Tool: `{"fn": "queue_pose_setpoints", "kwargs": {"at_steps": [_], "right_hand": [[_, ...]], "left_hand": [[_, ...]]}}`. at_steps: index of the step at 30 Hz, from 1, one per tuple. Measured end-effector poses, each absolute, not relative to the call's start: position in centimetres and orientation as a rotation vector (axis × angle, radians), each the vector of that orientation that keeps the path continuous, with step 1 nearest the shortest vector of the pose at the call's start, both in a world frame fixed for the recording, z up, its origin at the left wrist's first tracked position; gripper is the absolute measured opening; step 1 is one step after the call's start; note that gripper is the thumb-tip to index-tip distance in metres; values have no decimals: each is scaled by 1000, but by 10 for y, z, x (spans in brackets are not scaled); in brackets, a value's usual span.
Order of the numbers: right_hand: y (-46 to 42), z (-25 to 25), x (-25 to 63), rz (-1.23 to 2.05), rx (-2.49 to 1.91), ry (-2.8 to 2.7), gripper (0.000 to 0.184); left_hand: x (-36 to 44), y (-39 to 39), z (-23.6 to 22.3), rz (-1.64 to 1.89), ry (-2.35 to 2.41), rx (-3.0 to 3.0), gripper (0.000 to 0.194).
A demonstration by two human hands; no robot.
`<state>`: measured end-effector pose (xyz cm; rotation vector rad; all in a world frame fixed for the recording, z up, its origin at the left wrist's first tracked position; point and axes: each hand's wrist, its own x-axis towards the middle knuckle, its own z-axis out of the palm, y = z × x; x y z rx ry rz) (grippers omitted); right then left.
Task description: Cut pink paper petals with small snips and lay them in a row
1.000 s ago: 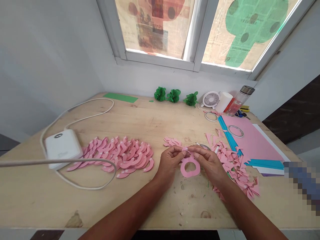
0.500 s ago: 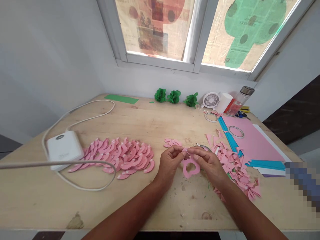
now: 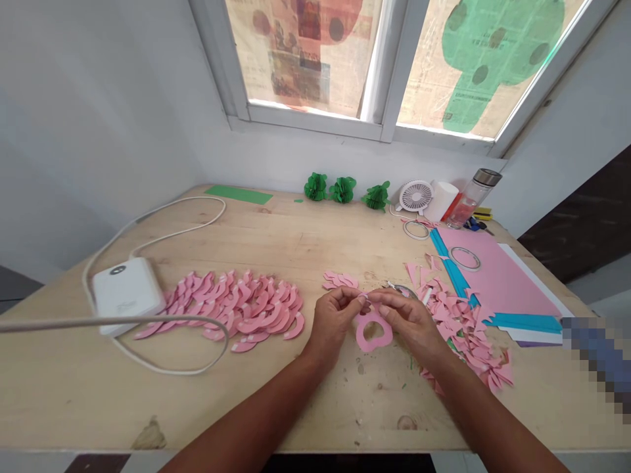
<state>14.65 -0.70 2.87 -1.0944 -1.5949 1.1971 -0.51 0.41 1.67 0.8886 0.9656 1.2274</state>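
Observation:
A pink paper ring (image 3: 373,342) with a wavy outline hangs below my fingertips, above the wooden table (image 3: 296,243). My left hand (image 3: 338,323) pinches its upper end from the left. From the right, my right hand (image 3: 409,322) pinches close to the same spot, thumb and forefinger together. The exact contact between the fingertips is partly hidden. Left of my hands lies a heap of curved pink paper strips (image 3: 266,309) with pale patches at some ends. Just beyond my fingers is a small group of pink paper pieces (image 3: 340,280).
Pink paper scraps (image 3: 458,322) spread beside my right forearm. Farther right lie pink sheets (image 3: 503,269) and a tape roll (image 3: 465,259). A white power bank (image 3: 127,292) with a looping cable stands left. Green paper figures (image 3: 342,189), a small fan (image 3: 415,196) and a bottle (image 3: 473,197) line the back.
The lower part of the pink paper ring has swung slightly left and turned a little. Both hands stay at nearly the same place, still pinching.

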Motion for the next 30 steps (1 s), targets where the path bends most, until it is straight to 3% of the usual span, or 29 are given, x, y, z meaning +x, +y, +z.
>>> {"fn": "queue_pose_setpoints", "kwargs": {"at_steps": [20, 30], "right_hand": [[-5, 29, 147, 996, -1128, -1790, 28], [-6, 22, 149, 1044, -1311, -1500, 27]], "left_hand": [[-3, 5, 19, 1254, 1083, 909, 11], [-3, 4, 17, 1228, 1043, 924, 11]]}}
